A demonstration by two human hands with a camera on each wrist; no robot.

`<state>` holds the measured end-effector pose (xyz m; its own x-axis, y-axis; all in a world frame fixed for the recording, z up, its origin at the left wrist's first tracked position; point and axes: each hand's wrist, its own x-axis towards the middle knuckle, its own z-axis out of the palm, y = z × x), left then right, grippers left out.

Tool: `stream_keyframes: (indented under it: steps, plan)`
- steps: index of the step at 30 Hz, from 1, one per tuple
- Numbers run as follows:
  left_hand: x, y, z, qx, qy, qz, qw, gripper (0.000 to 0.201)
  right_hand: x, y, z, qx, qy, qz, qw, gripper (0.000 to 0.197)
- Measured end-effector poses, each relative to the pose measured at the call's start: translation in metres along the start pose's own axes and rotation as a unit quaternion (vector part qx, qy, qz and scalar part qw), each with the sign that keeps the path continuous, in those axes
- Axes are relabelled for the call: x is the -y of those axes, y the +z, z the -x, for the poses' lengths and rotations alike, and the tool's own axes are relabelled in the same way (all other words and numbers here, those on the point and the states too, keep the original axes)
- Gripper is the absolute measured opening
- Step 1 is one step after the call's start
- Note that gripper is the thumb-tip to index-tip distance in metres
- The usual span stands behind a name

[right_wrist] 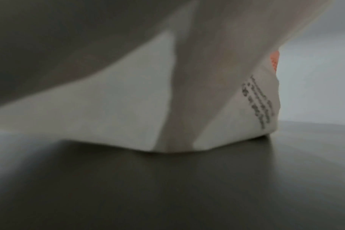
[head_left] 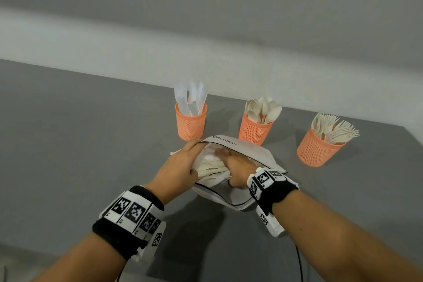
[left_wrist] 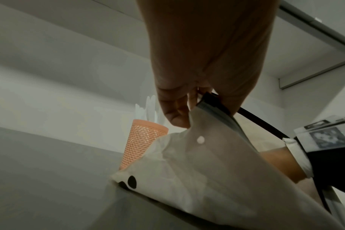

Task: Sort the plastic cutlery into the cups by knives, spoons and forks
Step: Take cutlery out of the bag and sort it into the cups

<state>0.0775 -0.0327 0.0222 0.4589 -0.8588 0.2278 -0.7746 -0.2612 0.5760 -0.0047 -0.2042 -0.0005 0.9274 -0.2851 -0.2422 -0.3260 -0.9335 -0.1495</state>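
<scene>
Both my forearms come in from the bottom of the frame in the head view and meet near the centre. Each wrist carries a black band with white, black-patterned marker tiles. My left hand (head_left: 180, 167) sits left of centre, back up, fingers stretched forward; in the left wrist view its fingertips (left_wrist: 175, 115) pinch the dark rim of the bag (head_left: 247, 151). My right hand (head_left: 238, 167) is just right of it, pushed into the bag's mouth, fingers hidden inside, so I cannot tell what this grip is doing. The right wrist view shows none of my hand.
</scene>
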Motion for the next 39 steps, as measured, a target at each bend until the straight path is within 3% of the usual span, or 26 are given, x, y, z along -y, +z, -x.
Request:
stream_keyframes:
  steps: [2,6,10,15,16,19,21,25,27,30,32,34,36,38,39]
  plan:
    - [0.002,0.000,-0.001,0.003,0.004,0.002,1.000,0.070,0.001,-0.001,-0.004,-0.010,0.000,0.003,1.000,0.092]
    - [0.006,-0.004,-0.003,0.002,0.016,0.012,1.000,0.071,0.005,0.000,-0.009,0.011,-0.007,0.031,0.999,0.072]
    - [0.010,-0.011,-0.004,-0.012,0.052,0.012,0.999,0.060,0.001,0.003,-0.004,-0.023,0.002,0.010,1.000,0.061]
    - [0.024,-0.017,-0.009,-0.053,0.056,0.001,0.997,0.057,-0.006,-0.009,0.021,-0.147,0.044,-0.196,0.969,0.035]
    - [0.022,-0.017,-0.011,-0.054,0.055,0.013,0.997,0.056,-0.005,-0.012,0.026,-0.142,0.042,-0.240,0.960,0.034]
    - [0.014,-0.018,-0.017,-0.054,0.050,0.071,0.995,0.048,0.008,-0.021,0.043,-0.066,0.026,-0.354,0.932,0.055]
    - [0.010,-0.021,-0.024,-0.039,0.030,0.098,0.994,0.050,0.012,-0.024,0.053,-0.054,0.018,-0.459,0.886,0.050]
    - [0.002,-0.023,-0.037,0.065,0.013,0.093,0.993,0.066,0.010,-0.028,0.069,-0.120,0.013,-0.516,0.848,0.029]
    - [-0.004,-0.014,-0.044,0.132,0.039,0.072,0.988,0.062,0.010,-0.038,0.078,-0.141,0.003,-0.557,0.819,0.020]
    - [-0.011,0.009,-0.047,0.206,0.092,0.053,0.973,0.045,0.007,-0.049,0.082,-0.180,0.006,-0.630,0.756,0.023]
    - [-0.013,0.030,-0.041,0.252,0.062,-0.036,0.965,0.035,0.003,-0.058,0.082,-0.195,0.021,-0.710,0.676,0.020]
    - [-0.015,0.047,-0.028,0.324,0.026,-0.172,0.930,0.045,-0.005,-0.068,0.081,-0.200,0.016,-0.761,0.617,0.021]
    - [-0.008,0.060,-0.014,0.343,0.075,-0.266,0.898,0.058,-0.010,-0.077,0.083,-0.203,0.019,-0.789,0.580,0.028]
    - [-0.001,0.065,-0.009,0.324,0.137,-0.317,0.880,0.051,-0.019,-0.078,0.079,-0.205,0.036,-0.806,0.555,0.030]
    - [0.000,0.064,-0.011,0.349,0.106,-0.300,0.882,0.051,-0.022,-0.078,0.077,-0.203,0.047,-0.812,0.545,0.028]
